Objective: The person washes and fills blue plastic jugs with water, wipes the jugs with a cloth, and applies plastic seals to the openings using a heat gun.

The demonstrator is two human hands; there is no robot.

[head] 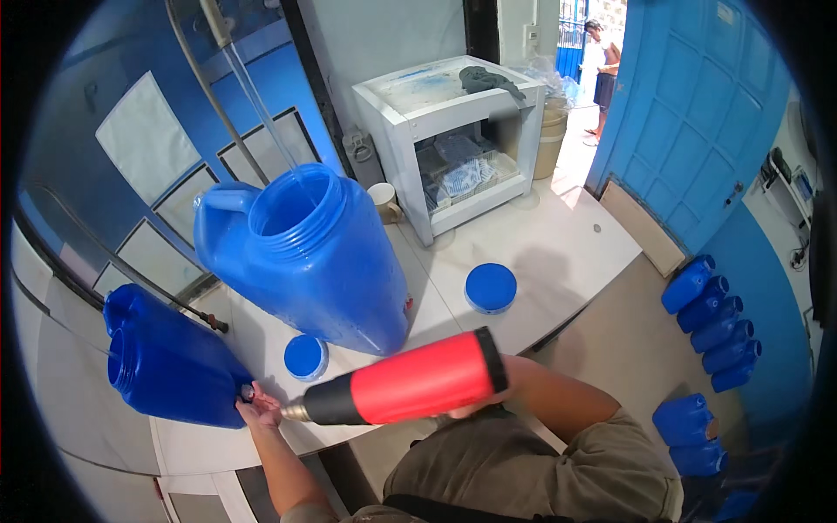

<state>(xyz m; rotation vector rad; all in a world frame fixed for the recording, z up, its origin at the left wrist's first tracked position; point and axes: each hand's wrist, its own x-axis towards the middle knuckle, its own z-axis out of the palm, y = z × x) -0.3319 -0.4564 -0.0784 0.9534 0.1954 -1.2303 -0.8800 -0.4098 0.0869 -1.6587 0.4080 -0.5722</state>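
Observation:
My right hand point(480, 402) grips a red and black heat gun point(425, 379), its metal nozzle aimed leftwards, close to my left hand point(260, 408). My left hand is at the base of a dark blue plastic water jug point(176, 366), its fingers around a small clear part like a spout. Water runs into this jug's uncapped mouth. A larger-looking blue jug point(340, 261) stands uncapped on the white counter, and a clear stream falls into its wide threaded neck. One blue screw cap point(306, 357) lies between the jugs; another blue cap point(490, 288) lies to the right.
A white cabinet point(467, 111) holding cloths and a basket stands at the back, beside a mug point(384, 201). A hose end point(219, 323) lies between the jugs. Several blue jugs point(726, 327) line the floor at right. A person point(603, 78) stands outside the blue door point(693, 118).

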